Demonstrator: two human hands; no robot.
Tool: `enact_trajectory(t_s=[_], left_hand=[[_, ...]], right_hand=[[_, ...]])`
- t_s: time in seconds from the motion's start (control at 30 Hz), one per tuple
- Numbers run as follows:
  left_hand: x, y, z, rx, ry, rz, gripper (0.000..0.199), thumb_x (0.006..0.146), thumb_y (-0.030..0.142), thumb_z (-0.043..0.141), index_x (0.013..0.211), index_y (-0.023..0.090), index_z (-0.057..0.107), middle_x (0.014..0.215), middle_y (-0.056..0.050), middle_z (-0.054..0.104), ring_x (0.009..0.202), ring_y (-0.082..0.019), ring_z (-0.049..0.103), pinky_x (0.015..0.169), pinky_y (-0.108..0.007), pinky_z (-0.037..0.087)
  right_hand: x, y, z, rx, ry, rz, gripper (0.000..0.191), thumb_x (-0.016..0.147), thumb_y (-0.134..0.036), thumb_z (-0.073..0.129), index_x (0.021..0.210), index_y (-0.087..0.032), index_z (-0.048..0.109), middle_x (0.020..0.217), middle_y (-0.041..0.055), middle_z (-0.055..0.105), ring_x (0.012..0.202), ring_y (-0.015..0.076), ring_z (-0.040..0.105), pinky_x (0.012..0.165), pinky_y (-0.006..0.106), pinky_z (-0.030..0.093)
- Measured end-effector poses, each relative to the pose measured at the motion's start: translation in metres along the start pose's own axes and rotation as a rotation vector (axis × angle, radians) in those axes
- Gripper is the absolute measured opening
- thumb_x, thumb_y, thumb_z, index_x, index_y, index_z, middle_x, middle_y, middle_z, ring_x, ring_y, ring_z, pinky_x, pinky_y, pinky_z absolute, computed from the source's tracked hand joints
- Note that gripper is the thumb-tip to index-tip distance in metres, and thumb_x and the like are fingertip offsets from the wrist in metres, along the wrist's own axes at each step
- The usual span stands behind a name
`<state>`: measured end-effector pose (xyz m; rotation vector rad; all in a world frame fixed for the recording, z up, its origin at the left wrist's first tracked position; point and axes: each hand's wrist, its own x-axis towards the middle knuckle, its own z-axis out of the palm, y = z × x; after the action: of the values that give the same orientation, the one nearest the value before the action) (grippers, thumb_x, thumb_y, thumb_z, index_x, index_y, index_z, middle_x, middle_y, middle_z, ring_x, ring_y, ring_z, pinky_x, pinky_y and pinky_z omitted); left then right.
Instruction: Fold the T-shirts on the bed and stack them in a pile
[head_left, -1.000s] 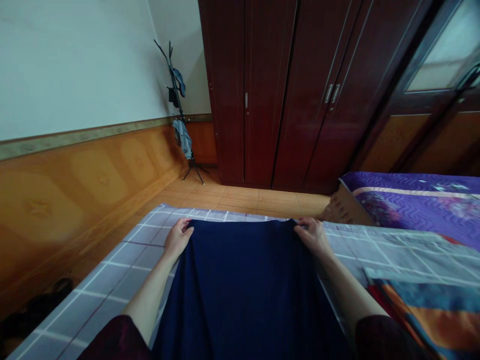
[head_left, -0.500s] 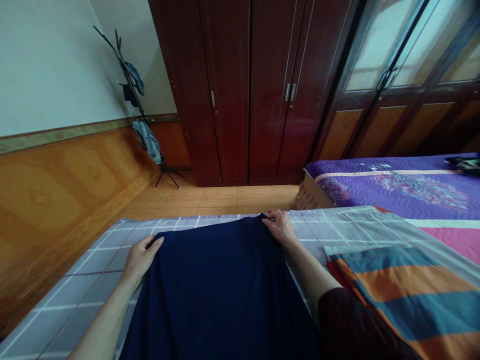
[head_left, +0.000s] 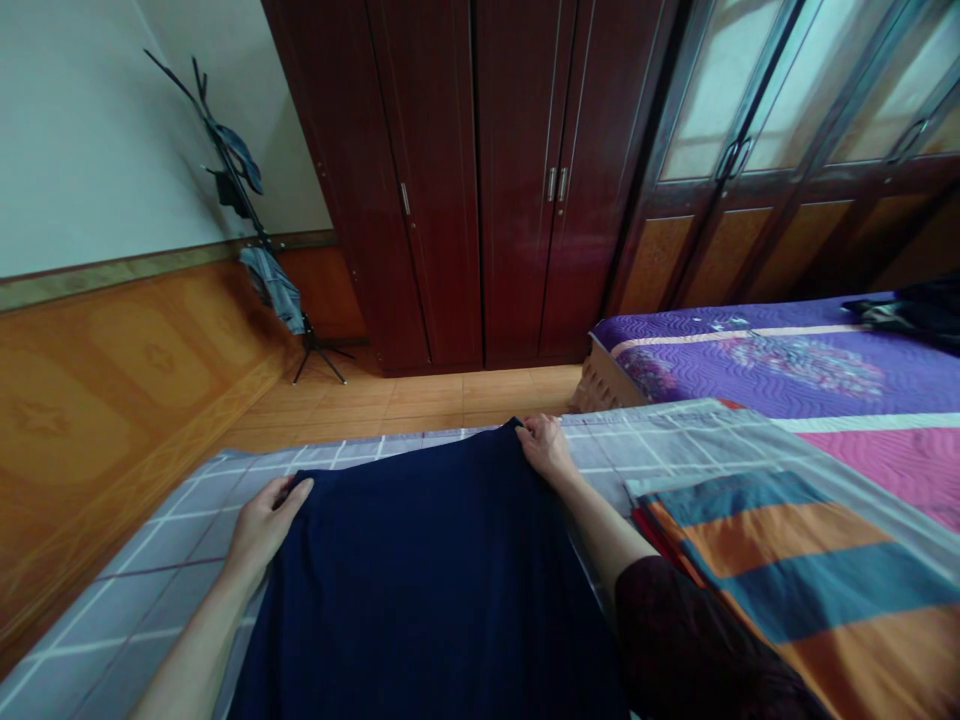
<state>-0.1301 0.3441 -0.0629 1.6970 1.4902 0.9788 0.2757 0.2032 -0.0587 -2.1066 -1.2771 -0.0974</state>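
"What just changed?"

"Your left hand [head_left: 262,525] has let go of the far edge and now lies open at the side of the dark navy cloth [head_left: 427,570]."

"And the other?"

"Your right hand [head_left: 546,450] pinches the cloth's far corner tightly, above the grey checked sheet [head_left: 169,555]."

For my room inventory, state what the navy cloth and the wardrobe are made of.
The navy cloth looks like a soft, matte knit or woven fabric, going by its limp folds; the fibre can't be told. The wardrobe looks like wood or laminate with a glossy reddish-brown finish, showing sheen and streaky grain.
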Motion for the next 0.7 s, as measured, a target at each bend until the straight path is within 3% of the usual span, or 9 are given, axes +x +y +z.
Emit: enact_trajectory(t_s=[0.13, 0.3, 0.43, 0.7], left_hand=[[-0.001, 0.000, 0.000, -0.104, 0.029, -0.051, 0.051, 0.076, 0.055, 0.051, 0.103, 0.015, 0.067, 0.114, -0.009, 0.067, 0.114, -0.029, 0.056, 0.102, -0.039, 0.039], [0.004, -0.007, 0.001, -0.108, 0.071, -0.043, 0.044, 0.072, 0.044, 0.056, 0.102, 0.015, 0.068, 0.113, -0.009, 0.068, 0.115, -0.029, 0.057, 0.103, -0.040, 0.039], [0.007, -0.011, 0.000, -0.148, 0.094, -0.058, 0.044, 0.069, 0.044, 0.057, 0.100, 0.014, 0.069, 0.111, -0.009, 0.069, 0.113, -0.029, 0.058, 0.099, -0.038, 0.044], [0.005, -0.010, 0.000, -0.130, -0.078, -0.029, 0.059, 0.056, 0.045, 0.070, 0.107, 0.015, 0.066, 0.095, -0.009, 0.072, 0.094, -0.027, 0.066, 0.089, -0.038, 0.049]], right_hand=[[0.002, -0.002, -0.011, 0.009, -0.018, 0.059, 0.011, 0.075, -0.027, 0.059, 0.069, -0.018, 0.063, 0.077, 0.0060, 0.066, 0.081, 0.0202, 0.058, 0.074, 0.028, 0.040], [0.004, -0.001, -0.021, 0.020, -0.108, 0.052, 0.022, 0.071, -0.026, 0.061, 0.051, -0.020, 0.056, 0.055, -0.0002, 0.059, 0.059, 0.0144, 0.055, 0.063, 0.025, 0.039], [0.003, -0.001, -0.021, -0.009, -0.120, 0.013, 0.018, 0.064, -0.022, 0.066, 0.049, -0.020, 0.055, 0.064, 0.0016, 0.061, 0.069, 0.0169, 0.056, 0.071, 0.027, 0.039], [0.000, 0.001, -0.013, -0.048, -0.071, -0.004, 0.019, 0.070, -0.014, 0.056, 0.052, -0.019, 0.056, 0.066, 0.0038, 0.061, 0.076, 0.0177, 0.055, 0.078, 0.027, 0.037]])
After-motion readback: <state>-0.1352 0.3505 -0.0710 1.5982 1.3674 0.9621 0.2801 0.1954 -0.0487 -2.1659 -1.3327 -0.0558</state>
